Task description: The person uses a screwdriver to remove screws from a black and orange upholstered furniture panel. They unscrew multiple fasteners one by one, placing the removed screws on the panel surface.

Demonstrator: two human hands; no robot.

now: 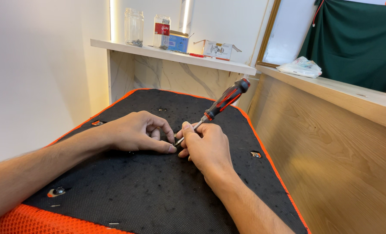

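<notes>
Fingers: I see my right hand (208,147) curled shut around the metal shaft of the screwdriver (222,103), gripping low so the tip stays steady; the left hand (134,130) is loosely curled with its thumb and forefinger pinched at the tip, seemingly guiding it, though I cannot tell what small part sits there.
Screwdriver: tilted up and away to the right, its black-and-red handle free in the air, tip down on the black fabric panel (158,190).
Panel: lies flat under both hands, orange edging (37,221) around it, with metal fittings (56,191) set in holes near its sides.
Jars: two clear glass jars (134,27) on the white shelf (175,55); the left one holds a thin layer of small dark bits at its bottom, the other bears a red label.
Boxes: small open cardboard boxes (217,50) beside them; contents hidden.
Bag: clear plastic bag (300,67) on the wooden counter.
</notes>
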